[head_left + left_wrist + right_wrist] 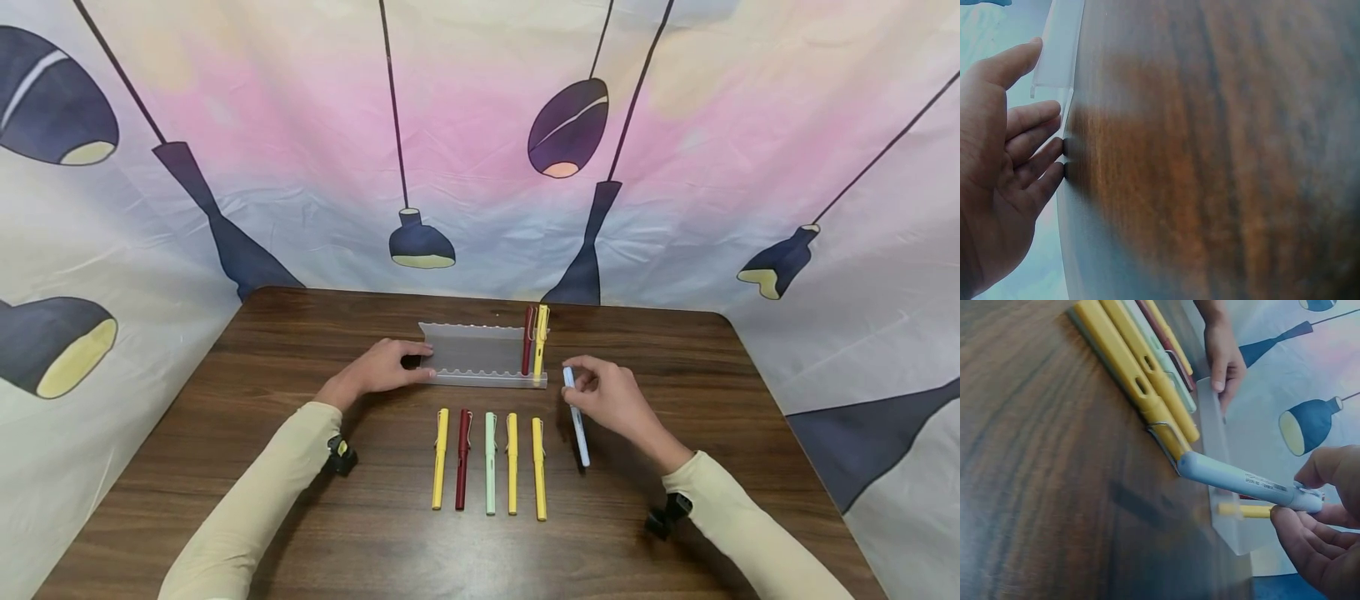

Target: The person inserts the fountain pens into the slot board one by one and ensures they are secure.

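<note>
A pale blue pen (576,417) is pinched at its far end by the right hand (617,398), just right of the clear rack (480,354). The rack's left end is steadied by the left hand (386,367), fingers straight.

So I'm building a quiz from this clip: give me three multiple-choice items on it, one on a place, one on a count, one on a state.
1. Where do the two pens already in the clear rack stand?
A. its left end
B. its right end
C. its middle

2. How many pens lie in the row on the table in front of the rack?
A. three
B. five
C. seven

3. What is the right hand doing?
A. pinching a pale blue pen
B. lying flat on the table
C. holding the rack

Answers:
1 B, the dark red pen and yellow pen stand at the right end.
2 B, the row is three yellow, one dark red, one pale green.
3 A, its fingers pinch the pale blue pen; the left hand touches the rack.
</note>
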{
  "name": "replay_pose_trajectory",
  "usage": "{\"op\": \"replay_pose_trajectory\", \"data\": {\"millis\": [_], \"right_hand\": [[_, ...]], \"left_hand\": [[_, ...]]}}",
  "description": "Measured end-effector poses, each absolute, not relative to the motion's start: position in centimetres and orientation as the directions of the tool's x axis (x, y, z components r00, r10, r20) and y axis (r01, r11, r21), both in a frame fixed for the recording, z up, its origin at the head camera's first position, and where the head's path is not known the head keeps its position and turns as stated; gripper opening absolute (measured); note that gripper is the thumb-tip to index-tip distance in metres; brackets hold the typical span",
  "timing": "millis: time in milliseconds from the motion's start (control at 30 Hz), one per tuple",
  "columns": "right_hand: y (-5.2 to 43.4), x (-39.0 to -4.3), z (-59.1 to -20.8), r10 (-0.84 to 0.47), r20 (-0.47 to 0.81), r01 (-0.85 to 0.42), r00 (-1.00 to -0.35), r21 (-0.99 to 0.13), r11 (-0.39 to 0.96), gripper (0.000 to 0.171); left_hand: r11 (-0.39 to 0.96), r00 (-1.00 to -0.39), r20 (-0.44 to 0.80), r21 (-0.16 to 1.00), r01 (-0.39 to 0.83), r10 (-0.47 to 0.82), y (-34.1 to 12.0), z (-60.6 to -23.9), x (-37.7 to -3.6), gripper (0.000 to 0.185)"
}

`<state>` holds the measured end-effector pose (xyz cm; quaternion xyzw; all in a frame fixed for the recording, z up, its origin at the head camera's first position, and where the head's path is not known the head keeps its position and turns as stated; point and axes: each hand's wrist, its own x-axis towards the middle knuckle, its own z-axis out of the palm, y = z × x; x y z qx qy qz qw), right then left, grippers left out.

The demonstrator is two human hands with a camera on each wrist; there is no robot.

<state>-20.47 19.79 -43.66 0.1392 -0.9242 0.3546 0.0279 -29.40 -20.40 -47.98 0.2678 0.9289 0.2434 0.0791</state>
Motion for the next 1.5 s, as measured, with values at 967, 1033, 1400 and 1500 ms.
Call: {"op": "replay_pose_trajectory", "data": {"millis": [967,1033,1400,1500], "right_hand": [[17.9,-24.3,-41.1,-0.214,0.393,-0.442,-0.894,-0.701,0.56,0.041],[17.6,-24.6,-41.1,-0.215,0.409,-0.456,-0.887,-0.699,0.551,0.041],[16.1,-26.3,-41.2,-0.212,0.46,-0.499,-0.862,-0.703,0.506,0.044],[15.6,-26.7,-41.1,-0.211,0.461,-0.5,-0.862,-0.706,0.502,0.044]], "left_hand": [[0.737,-0.844,-0.025,0.501,0.454,0.536,-20.2,-47.6,-29.1,0.062],[0.735,-0.843,-0.025,0.505,0.453,0.537,-20.2,-47.6,-29.1,0.062],[0.744,-0.845,-0.023,0.489,0.456,0.534,-20.2,-47.7,-29.2,0.062],[0.744,-0.844,-0.026,0.487,0.457,0.536,-20.3,-47.6,-29.1,0.062]]}}
